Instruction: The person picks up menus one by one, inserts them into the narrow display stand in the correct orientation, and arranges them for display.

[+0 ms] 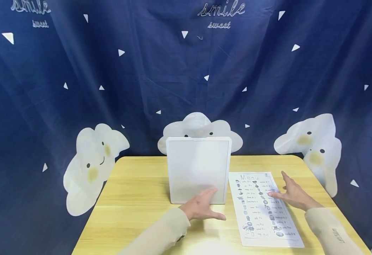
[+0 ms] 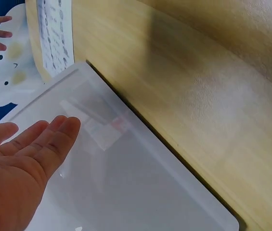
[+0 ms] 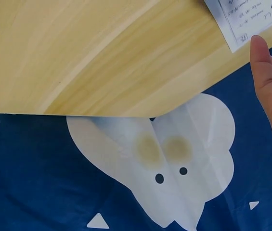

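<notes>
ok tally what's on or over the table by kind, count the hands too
Hands (left hand, right hand): 2
White panel: 1
Menu sheet: 1
Total: 4

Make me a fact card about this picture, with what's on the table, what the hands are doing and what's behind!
Table: light, wood-patterned top
Board: white, standing up on the table
Menu: printed sheet, lying flat, right of the board
Left hand: open in front of the board, holding nothing; touching is hard to tell
Right hand: open by the menu's right edge, holding nothing
Curtain: dark blue, with clouds, white triangles and "smile sweet"
</notes>
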Tool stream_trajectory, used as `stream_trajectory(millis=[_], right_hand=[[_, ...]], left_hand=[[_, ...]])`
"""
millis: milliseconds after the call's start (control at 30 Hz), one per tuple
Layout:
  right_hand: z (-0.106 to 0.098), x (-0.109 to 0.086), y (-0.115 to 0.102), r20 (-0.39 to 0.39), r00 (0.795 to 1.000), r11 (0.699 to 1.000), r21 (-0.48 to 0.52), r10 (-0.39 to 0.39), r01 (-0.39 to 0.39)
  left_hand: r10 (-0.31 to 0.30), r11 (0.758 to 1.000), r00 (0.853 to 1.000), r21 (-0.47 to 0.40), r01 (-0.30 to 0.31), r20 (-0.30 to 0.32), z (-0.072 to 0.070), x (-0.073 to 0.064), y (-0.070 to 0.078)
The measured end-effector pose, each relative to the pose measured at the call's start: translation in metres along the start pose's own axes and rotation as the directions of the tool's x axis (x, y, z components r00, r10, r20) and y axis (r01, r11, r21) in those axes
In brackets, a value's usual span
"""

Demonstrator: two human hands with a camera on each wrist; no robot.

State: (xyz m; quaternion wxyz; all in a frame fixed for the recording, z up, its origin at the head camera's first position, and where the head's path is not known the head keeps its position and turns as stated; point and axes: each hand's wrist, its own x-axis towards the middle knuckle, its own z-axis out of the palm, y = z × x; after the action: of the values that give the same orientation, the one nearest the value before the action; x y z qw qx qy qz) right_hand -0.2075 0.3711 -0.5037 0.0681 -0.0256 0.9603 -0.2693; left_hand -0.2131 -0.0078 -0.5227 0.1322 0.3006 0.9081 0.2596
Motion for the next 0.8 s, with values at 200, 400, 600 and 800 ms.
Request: stream_trajectory(millis=[200, 400, 600, 800], right_hand=[[0.001, 0.0, 0.0, 0.002, 1.0, 1.0, 0.014, -0.002, 0.002], [0.002, -0.001, 0.0, -0.005, 1.0, 1.0, 0.005, -0.013, 0.013], [0.002, -0.001, 0.002, 0.006, 1.0, 1.0, 0.002, 0.01, -0.01], [0.003, 0.0, 0.003, 0.012, 1.0, 1.0, 0.001, 0.017, -0.017]], left_hand=[[0.015, 1.0, 1.0, 0.018, -0.015, 0.001, 0.007, 0.003, 0.004], [0.009, 1.0, 1.0, 0.018, -0.009, 0.007, 0.011, 0.006, 0.011], [0.013, 1.0, 1.0, 0.007, -0.013, 0.0, 0.018, 0.008, 0.017], [-0.006, 1.0, 1.0, -0.013, 0.006, 0.006, 0.022, 0.012, 0.02]])
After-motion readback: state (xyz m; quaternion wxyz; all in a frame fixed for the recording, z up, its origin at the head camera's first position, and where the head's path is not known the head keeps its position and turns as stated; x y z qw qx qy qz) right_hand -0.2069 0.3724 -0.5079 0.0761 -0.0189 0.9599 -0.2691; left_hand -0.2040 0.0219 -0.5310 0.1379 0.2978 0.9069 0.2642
